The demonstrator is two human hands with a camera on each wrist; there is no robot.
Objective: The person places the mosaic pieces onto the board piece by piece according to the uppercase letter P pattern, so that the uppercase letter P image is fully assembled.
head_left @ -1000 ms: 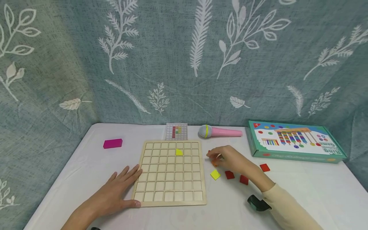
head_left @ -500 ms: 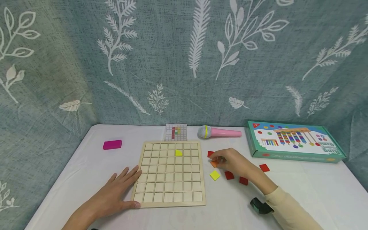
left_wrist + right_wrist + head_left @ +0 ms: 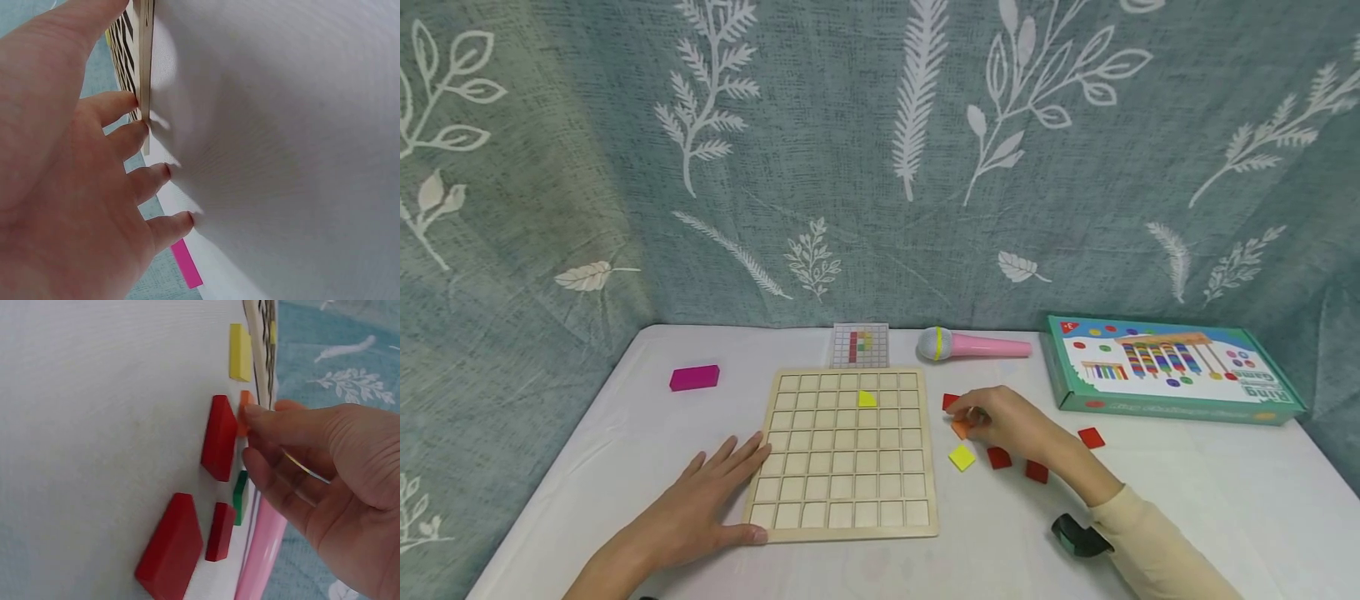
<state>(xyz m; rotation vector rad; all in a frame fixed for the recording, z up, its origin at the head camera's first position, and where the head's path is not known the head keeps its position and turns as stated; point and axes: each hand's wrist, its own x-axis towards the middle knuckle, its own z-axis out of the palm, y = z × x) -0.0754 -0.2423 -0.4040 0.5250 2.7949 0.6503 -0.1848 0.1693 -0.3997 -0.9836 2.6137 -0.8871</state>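
A wooden grid board (image 3: 850, 536) lies mid-table, with a yellow rounded-corner tile (image 3: 867, 399) in one upper cell. My left hand (image 3: 703, 500) rests at its left edge, fingers spread and thumb on the lower corner. Right of the board, my right hand (image 3: 1003, 421) pinches an orange tile (image 3: 245, 412) low at the table, the thumb against it. Around that hand lie a yellow square tile (image 3: 962, 457) and several red tiles (image 3: 999, 457). A green tile (image 3: 240, 497) shows in the right wrist view; the hand hides it in the head view.
Behind the board lies a pattern card (image 3: 860, 345), beside a pink toy microphone (image 3: 977, 343). A green game box (image 3: 1176, 371) stands at the back right. A magenta block (image 3: 694, 377) sits at the left. A patterned curtain (image 3: 850, 167) hangs behind the table.
My right hand has drawn slightly down and right, uncovering a red tile near the board's right edge, then stayed at the orange tile. The left hand has stayed in place.
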